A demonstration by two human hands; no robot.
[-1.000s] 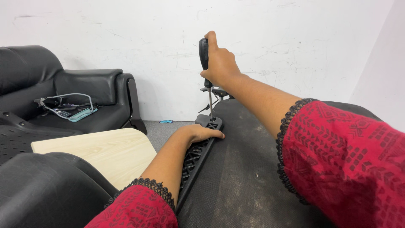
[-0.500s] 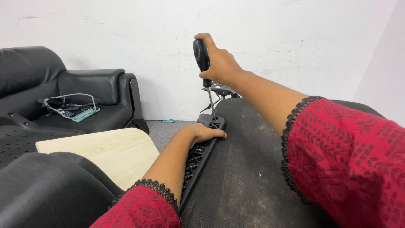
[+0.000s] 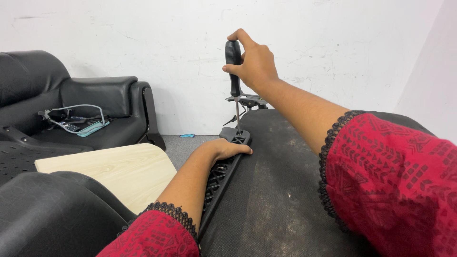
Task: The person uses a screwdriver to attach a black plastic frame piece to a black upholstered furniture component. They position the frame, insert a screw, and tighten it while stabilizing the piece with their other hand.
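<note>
Cables lie on the black sofa at far left, beside a pale wooden board. Left hand presses flat, fingers unclenched, on a black plastic lattice strip. Right hand clenches a black-handled screwdriver, upright, tip on the strip's far end.

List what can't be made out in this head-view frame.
- Screwdriver tip: too small to tell if it sits in a fastener on the black plastic bracket.
- Right hand palm side of the handle: hidden by the fingers.
- Bracket under the left hand: covered by hand and forearm.
- Metal mechanism behind the dark cushion: mostly hidden.
</note>
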